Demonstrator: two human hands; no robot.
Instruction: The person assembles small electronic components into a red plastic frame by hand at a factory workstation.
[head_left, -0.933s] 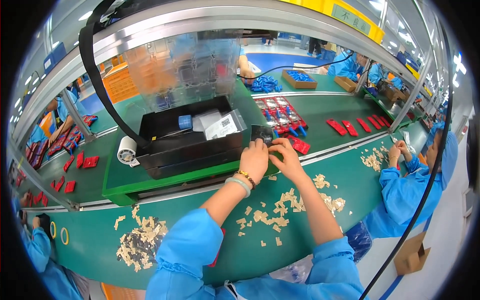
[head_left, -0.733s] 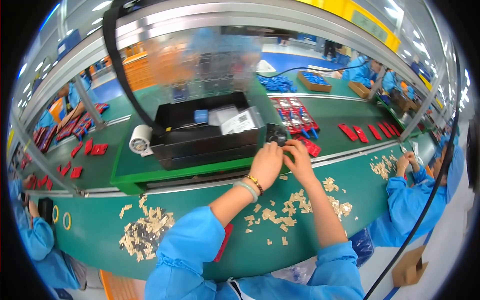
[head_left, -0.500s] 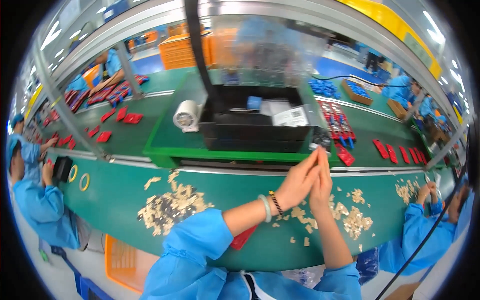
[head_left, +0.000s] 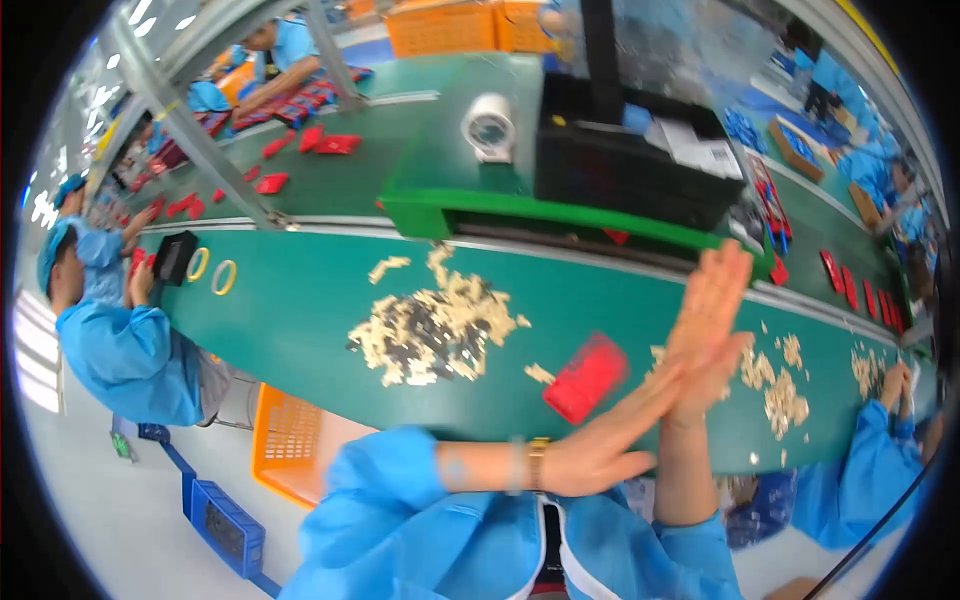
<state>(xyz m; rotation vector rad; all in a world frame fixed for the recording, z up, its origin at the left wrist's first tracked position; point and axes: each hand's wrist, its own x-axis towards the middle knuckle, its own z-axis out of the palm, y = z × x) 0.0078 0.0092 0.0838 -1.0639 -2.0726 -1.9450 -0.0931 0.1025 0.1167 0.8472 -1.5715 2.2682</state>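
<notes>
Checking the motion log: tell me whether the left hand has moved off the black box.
Yes. The left hand has drawn back from the black box toward the person's body, now over the green table edge.

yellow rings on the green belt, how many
2: the yellow rings lie side by side on the green belt at far left, just right of a black device in front of a seated co-worker. Others may lie out of view.

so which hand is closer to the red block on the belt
Left. The left hand lies flat just below and right of the red block, fingers pointing right. The right hand is raised farther right, fingers pointing up; the two hands cross.
</notes>
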